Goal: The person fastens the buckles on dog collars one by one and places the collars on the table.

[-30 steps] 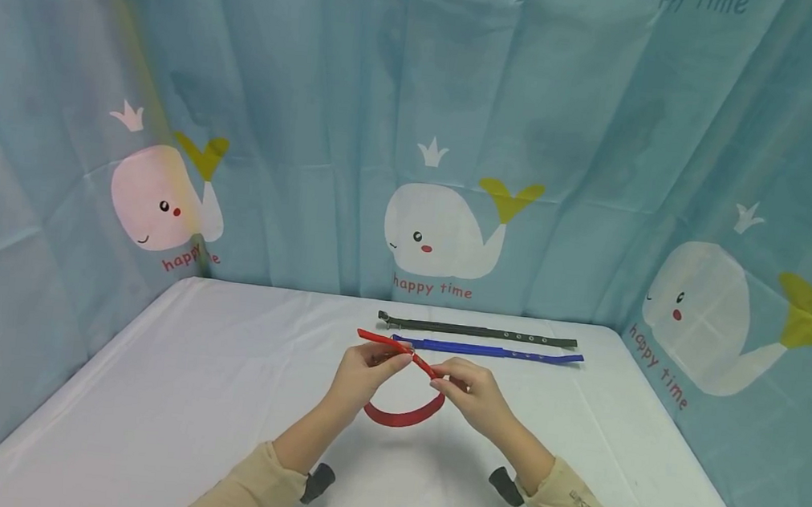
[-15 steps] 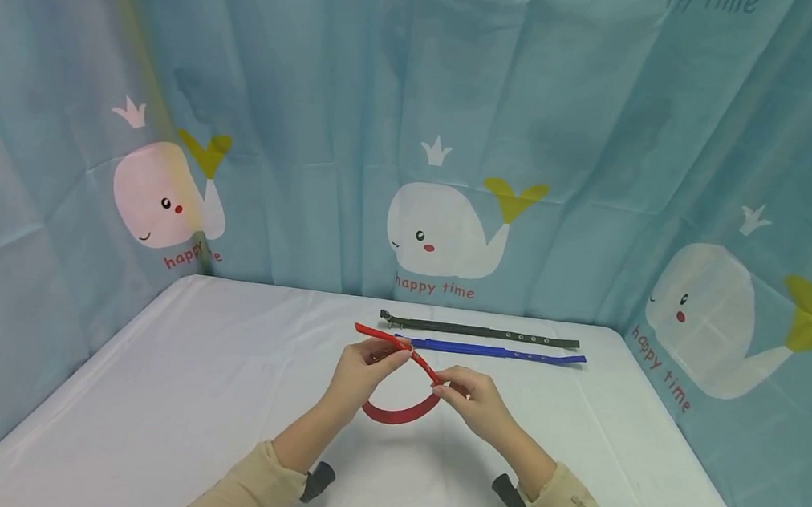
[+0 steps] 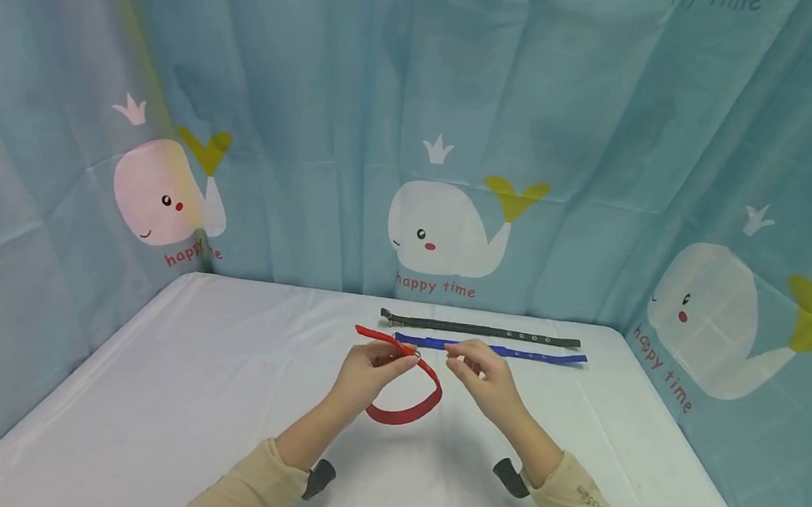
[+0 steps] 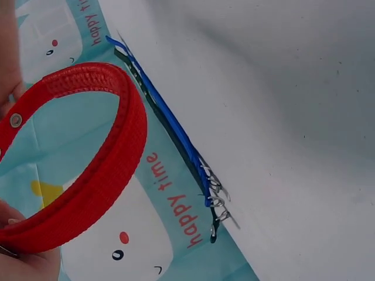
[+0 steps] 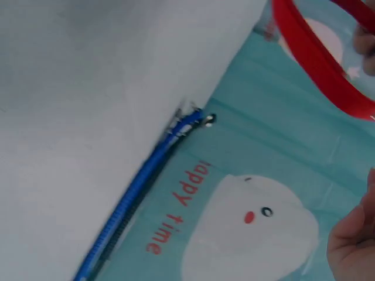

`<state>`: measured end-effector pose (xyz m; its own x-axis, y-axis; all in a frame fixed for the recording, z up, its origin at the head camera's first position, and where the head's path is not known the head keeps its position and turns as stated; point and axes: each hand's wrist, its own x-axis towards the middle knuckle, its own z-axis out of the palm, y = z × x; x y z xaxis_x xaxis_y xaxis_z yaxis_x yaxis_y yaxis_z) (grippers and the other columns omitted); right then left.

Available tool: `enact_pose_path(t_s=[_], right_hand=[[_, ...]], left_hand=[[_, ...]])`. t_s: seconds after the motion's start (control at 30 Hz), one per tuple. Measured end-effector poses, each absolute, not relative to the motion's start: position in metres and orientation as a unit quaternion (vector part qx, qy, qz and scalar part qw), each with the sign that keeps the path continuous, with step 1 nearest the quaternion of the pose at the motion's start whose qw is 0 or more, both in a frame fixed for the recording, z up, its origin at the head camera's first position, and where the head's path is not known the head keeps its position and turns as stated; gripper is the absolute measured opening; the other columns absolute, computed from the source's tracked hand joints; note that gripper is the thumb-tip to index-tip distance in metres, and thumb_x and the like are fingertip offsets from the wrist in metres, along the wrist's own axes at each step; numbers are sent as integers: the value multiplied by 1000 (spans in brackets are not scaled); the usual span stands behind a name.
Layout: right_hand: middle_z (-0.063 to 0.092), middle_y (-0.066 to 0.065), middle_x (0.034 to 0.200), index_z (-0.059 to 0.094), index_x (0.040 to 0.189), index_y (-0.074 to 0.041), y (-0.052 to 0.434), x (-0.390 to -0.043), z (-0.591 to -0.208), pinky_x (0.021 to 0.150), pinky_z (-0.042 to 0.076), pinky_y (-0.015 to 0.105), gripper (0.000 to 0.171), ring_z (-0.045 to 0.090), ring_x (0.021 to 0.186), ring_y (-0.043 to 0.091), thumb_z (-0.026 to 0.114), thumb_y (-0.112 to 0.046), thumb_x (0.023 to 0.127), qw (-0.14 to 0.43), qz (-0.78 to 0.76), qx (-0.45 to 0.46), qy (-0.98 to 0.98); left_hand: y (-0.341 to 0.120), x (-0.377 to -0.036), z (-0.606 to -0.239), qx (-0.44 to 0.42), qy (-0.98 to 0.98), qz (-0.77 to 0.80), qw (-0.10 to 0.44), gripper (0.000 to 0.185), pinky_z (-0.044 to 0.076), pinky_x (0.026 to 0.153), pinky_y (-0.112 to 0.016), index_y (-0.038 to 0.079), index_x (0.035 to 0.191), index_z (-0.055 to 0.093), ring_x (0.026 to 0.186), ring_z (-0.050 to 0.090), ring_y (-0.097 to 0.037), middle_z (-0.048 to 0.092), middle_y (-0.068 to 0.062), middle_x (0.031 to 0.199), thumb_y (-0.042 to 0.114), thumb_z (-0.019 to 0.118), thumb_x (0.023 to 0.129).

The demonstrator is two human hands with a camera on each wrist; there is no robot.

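A red collar (image 3: 402, 416) is bent into a loop above the white table. In the head view my left hand (image 3: 362, 374) pinches it near the metal buckle, and the strap's free end sticks out beyond the fingers to the upper left. The left wrist view shows the padded band (image 4: 111, 175) and a metal eyelet (image 4: 16, 120). My right hand (image 3: 485, 381) is apart from the collar, just right of the loop, with bent fingers and nothing held. In the right wrist view part of that right hand (image 5: 354, 243) appears at the right edge.
A blue collar (image 3: 538, 357) and a dark green collar (image 3: 443, 326) lie stretched out side by side near the back of the white table (image 3: 183, 403). A light blue curtain (image 3: 295, 195) with whale prints hangs behind and at both sides.
My right hand has let go of the red strap and moved up and slightly right. My left hand keeps its pinch at the buckle, and the loop hangs rounder.
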<state>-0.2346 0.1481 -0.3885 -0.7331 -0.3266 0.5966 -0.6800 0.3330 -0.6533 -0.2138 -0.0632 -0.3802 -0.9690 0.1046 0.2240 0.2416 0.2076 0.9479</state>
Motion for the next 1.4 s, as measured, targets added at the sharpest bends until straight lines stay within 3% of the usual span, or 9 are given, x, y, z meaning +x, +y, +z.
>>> enact_pose_path(t_s=[0.1,0.27,0.53,0.73,0.87,0.97,1.07,1.17,1.4], right_hand=[[64,11,100,70,109,1,145,-236,-374,72,48,29,22,54,89,17,66,3,87,209,464,340,-791],[59,7,105,71,110,0,134,-235,-356,83,44,40,25,47,105,23,70,1,85,177,451,376,-790],[55,2,97,74,101,-3,123,-233,-347,75,40,34,16,42,95,18,71,-2,85,114,413,413,-803],[55,2,100,70,98,-6,126,-232,-346,78,42,37,11,45,97,20,67,-5,88,60,429,405,-805],[59,2,98,65,101,-6,127,-233,-349,73,43,33,9,50,88,20,62,-6,93,38,451,382,-806],[60,4,93,62,104,0,127,-233,-348,68,44,27,12,51,79,17,58,-7,95,9,481,359,-800],[59,7,93,58,106,6,128,-232,-348,73,49,24,15,54,82,15,54,-6,97,-18,513,340,-788],[61,12,98,55,107,6,128,-231,-347,78,50,26,15,58,86,17,52,-5,98,-19,534,337,-775],[64,20,97,51,108,5,136,-232,-351,69,52,28,13,59,77,20,49,-5,100,19,575,322,-752]], left_hand=[[-62,-214,-382,-123,-779,-614,35,30,55,79,-38,4,105,74,90,67,-23,72,-7,97,29,73,88],[-57,-214,-385,-153,-783,-603,2,28,54,77,-36,3,102,74,85,65,-19,72,-6,93,27,72,88],[-50,-213,-389,-189,-779,-597,-38,24,56,75,-31,2,106,73,84,67,-19,72,-6,91,17,73,88],[-52,-212,-390,-200,-791,-576,-49,22,56,75,-31,-1,103,73,86,67,-21,72,-8,92,15,73,87],[-53,-212,-391,-207,-798,-565,-42,20,55,73,-29,0,101,73,84,66,-19,72,-8,92,15,73,87],[-53,-213,-392,-210,-797,-565,-38,21,54,70,-28,0,100,73,80,64,-17,72,-8,91,16,73,87],[-52,-212,-394,-203,-802,-561,-40,22,53,69,-27,-1,100,73,78,62,-15,72,-7,90,17,73,86],[-53,-211,-394,-180,-808,-559,-41,25,53,70,-29,1,104,73,80,61,-15,72,-7,92,18,74,86],[-61,-205,-394,-109,-813,-572,-13,36,55,76,-34,4,117,67,86,60,-18,68,-6,98,20,75,86]])
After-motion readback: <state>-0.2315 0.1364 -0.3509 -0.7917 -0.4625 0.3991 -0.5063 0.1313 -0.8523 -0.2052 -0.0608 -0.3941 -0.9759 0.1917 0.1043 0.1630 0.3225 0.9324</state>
